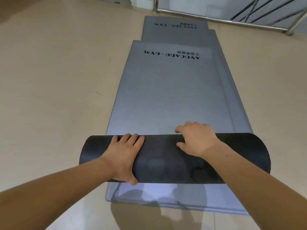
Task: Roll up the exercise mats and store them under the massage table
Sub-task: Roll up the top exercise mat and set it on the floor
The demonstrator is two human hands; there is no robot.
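Several grey exercise mats printed "AVOCADO GYM" lie stacked lengthwise on the floor. The near end of the top mat (166, 97) is rolled into a wide roll (166, 158) with its black underside outward. My left hand (123, 156) lies flat on the roll's left part, fingers over the top and thumb at the near edge. My right hand (196, 140) is on the right part, its fingers curled over the roll's far side onto the flat mat. Just in front of me, the near end of a lower mat (166, 198) lies bare. The massage table is not in view.
Another grey mat (174, 32) sticks out at the far end of the stack. A metal railing (232, 19) with black cables runs along the back right. Beige floor (58, 80) spreads to the left and right of the mats.
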